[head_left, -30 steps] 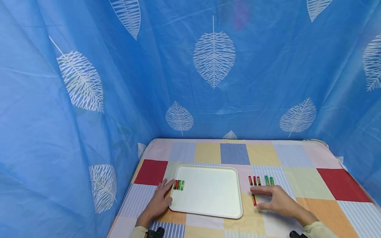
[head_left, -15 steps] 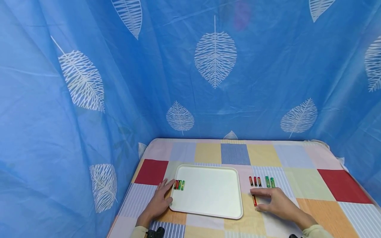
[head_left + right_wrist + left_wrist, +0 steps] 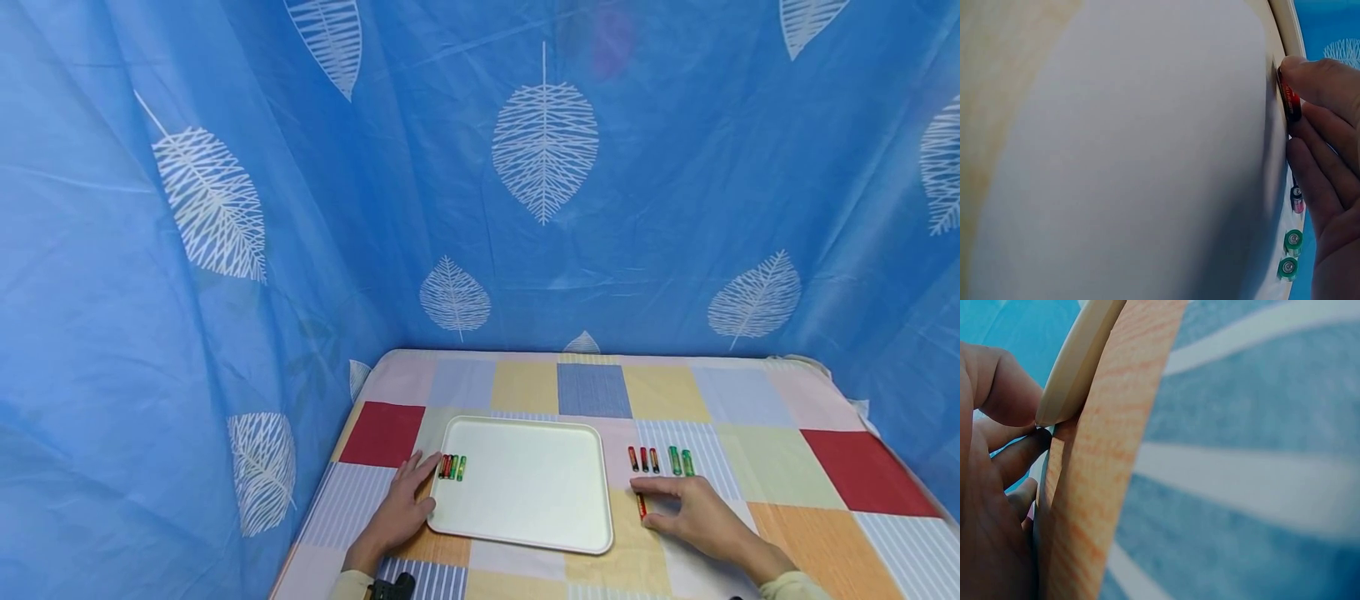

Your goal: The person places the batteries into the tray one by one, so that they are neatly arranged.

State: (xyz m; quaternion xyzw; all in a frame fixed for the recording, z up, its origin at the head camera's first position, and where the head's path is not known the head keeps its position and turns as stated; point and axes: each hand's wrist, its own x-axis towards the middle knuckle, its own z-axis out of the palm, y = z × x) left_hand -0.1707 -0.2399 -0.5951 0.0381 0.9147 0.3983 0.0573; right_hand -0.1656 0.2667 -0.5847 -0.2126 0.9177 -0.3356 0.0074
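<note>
A white tray [image 3: 525, 487] lies on the table, with several red and green batteries [image 3: 452, 467] side by side near its left edge. My left hand [image 3: 401, 508] rests against that edge; its thumb [image 3: 1013, 394] touches the tray's rim [image 3: 1069, 369], and the fingers are extended. Right of the tray, my right hand [image 3: 697, 512] pinches a red-and-black battery [image 3: 1289, 94] by its ends between thumb and index finger. The battery still appears to be at the tablecloth. Beyond this hand lie red batteries [image 3: 643, 458] and two green batteries [image 3: 681, 461] in a row.
A patchwork tablecloth [image 3: 592, 392] covers the table. Blue curtains with white leaf prints [image 3: 543, 150] hang at the back and both sides. The two green batteries [image 3: 1291, 253] show end-on below the right fingers in the right wrist view.
The right thumb and index finger have drawn slightly closer together at the ends of the red battery. My left hand and the tray keep their places; the head view has shifted slightly.
</note>
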